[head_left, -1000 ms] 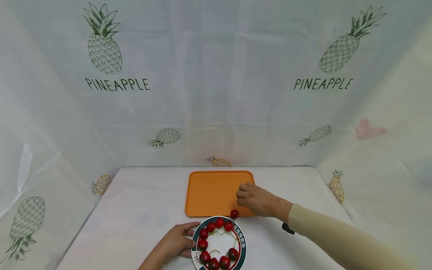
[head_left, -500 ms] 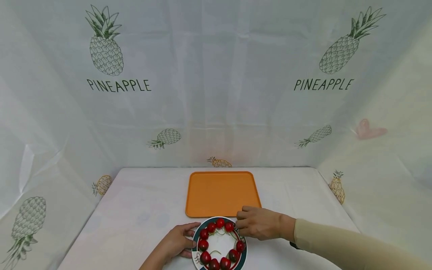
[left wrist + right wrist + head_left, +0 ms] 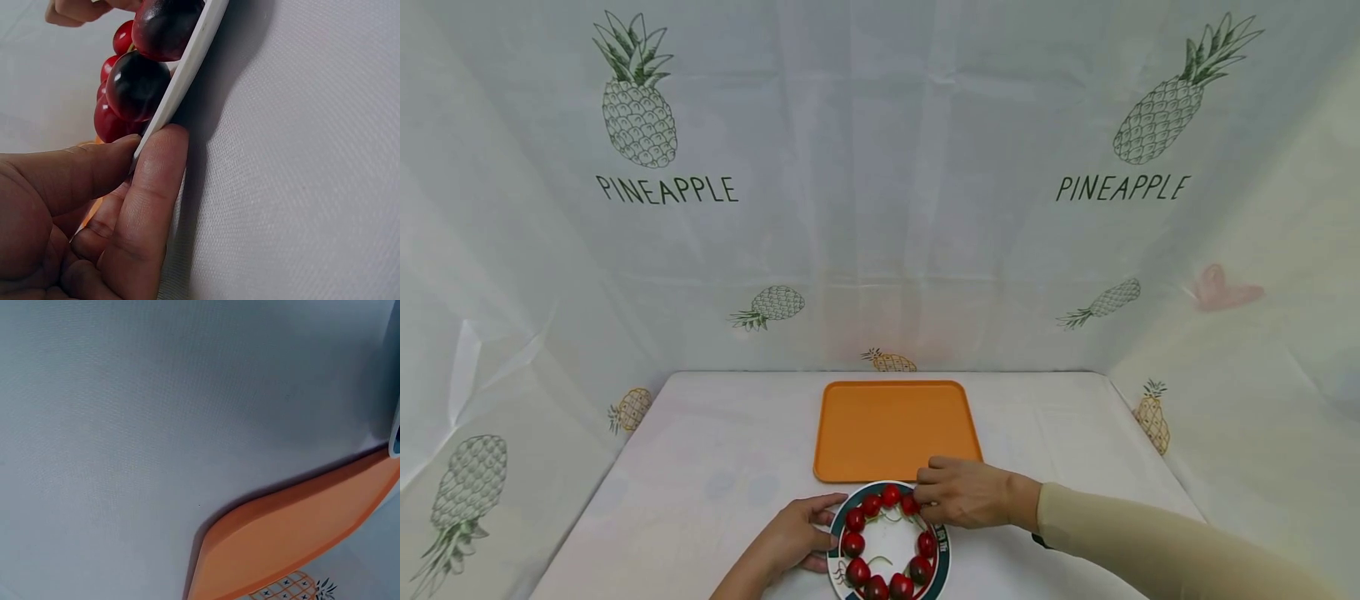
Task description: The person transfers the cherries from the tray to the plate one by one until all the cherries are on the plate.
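Observation:
A round plate with a dark teal rim stands at the table's front, ringed inside with red cherries. My left hand grips its left edge; the left wrist view shows thumb and forefinger pinching the white rim. Over the upper right rim lies my right hand, fingers curled and their tips mostly hidden. Just below those fingers a cherry sits inside the rim; its stem seems to run up to them. No part of the right hand appears in the right wrist view.
An orange tray lies directly behind the plate, its near edge close to the plate's far rim. White cloth covers the table. A pineapple-print curtain encloses the back and sides.
My right hand has come from over the tray to the plate, bringing a hanging cherry down inside the right rim. It then shifted slightly left with the cherry. The left hand stays put.

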Motion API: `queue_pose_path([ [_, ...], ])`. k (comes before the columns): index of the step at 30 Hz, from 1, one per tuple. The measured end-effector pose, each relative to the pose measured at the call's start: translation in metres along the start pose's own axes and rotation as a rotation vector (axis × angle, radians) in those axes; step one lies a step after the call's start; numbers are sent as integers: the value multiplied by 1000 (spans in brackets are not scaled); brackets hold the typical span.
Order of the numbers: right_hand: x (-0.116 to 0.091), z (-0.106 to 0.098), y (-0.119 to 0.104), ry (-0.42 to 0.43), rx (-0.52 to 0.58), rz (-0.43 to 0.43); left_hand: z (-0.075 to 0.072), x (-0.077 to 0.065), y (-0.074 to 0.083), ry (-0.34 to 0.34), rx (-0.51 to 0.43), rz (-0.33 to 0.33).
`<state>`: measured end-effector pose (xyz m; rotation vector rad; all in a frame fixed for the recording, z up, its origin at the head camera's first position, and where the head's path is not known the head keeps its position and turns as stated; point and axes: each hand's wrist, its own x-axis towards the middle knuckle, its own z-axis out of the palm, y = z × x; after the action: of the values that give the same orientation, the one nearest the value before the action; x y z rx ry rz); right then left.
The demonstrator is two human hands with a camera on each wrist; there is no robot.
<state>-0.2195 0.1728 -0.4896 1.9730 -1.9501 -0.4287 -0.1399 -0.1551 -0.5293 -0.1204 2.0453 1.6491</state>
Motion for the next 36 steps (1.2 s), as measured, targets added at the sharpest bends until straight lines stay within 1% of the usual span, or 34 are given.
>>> queue_pose_path([
  [6,1,3,-1,21,-17,30,1,1,1,11,8,-20],
  [12,-3,6,-2,47,-33,85,1,1,1,1,1,-9],
  [17,-6,8,-1,87,-16,149,2,1,2,6,11,-16],
  [22,-10,12,-2,125,-5,239,2,1,3,22,35,-33],
  [26,-16,14,-6,159,-16,316,4,0,4,32,57,-40],
  [28,-20,15,-9,182,-4,362,4,-1,4,36,63,-40],
  [33,-30,17,-17,216,33,514,5,-2,5,42,71,-31],
  [36,-37,19,-23,225,17,595,7,-2,6,52,93,-38],
])
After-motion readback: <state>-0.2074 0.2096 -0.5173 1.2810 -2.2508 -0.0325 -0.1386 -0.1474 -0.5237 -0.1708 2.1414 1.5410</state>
